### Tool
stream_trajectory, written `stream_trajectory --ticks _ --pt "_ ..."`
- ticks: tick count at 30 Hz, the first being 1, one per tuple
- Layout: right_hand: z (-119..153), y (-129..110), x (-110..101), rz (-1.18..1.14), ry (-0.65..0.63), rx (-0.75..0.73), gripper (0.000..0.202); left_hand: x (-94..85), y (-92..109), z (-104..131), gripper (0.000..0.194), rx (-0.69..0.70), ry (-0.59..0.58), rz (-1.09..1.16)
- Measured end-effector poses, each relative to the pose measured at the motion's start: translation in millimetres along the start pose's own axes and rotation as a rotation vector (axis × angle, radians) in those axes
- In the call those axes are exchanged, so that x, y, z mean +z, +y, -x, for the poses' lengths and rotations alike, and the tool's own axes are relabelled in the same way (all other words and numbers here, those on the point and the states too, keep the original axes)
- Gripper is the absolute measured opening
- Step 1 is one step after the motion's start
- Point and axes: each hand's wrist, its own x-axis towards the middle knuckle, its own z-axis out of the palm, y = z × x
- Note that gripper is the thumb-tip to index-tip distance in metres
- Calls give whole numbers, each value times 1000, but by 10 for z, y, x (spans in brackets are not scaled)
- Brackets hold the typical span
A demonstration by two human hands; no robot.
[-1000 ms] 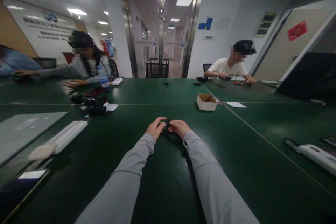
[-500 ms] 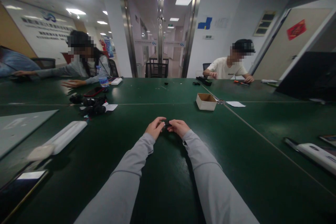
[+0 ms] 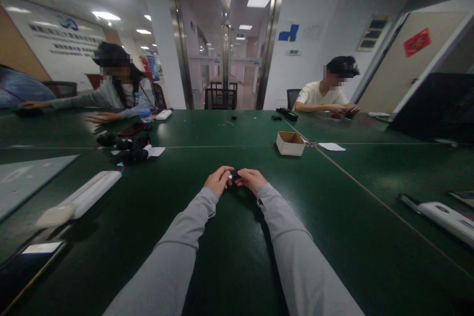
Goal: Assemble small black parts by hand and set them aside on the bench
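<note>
Over the middle of the green table (image 3: 237, 247), my left hand (image 3: 218, 180) and my right hand (image 3: 252, 180) meet at a small black object (image 3: 233, 176) with a shiny, silvery part near my left thumb. Both hands are closed on it, fingertips pinching its two ends. Its kind is too small to make out, and fingers cover much of it.
An open cardboard box (image 3: 291, 144) stands ahead to the right, near white paper (image 3: 332, 146). Dark gear (image 3: 135, 150) and a water bottle (image 3: 143, 108) are ahead left. A phone (image 3: 31, 269) lies near left. Two co-workers (image 3: 118, 76) (image 3: 329, 91) sit across the table.
My hands stay nearly in place; more of the object's shiny part shows by my left thumb. The co-worker at the right has brought both hands together.
</note>
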Motion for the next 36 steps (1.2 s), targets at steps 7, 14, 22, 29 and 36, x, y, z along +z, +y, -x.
stream_trajectory --ticks 7,14,22,29,36 --pt "3 -5 3 -2 -1 12 14 2 -22 -5 32 -2 19 -19" --pt "18 -23 13 -11 0 6 15 12 -39 -12 32 10 38 34" --pt "17 -15 4 -30 -11 -17 21 19 -51 -18 33 37 89 21" --pt "17 2 -11 6 -43 -70 29 7 -20 -21 33 11 172 -32" --pt "18 3 -22 10 -55 -64 26 -22 -41 -31 31 -23 131 5"
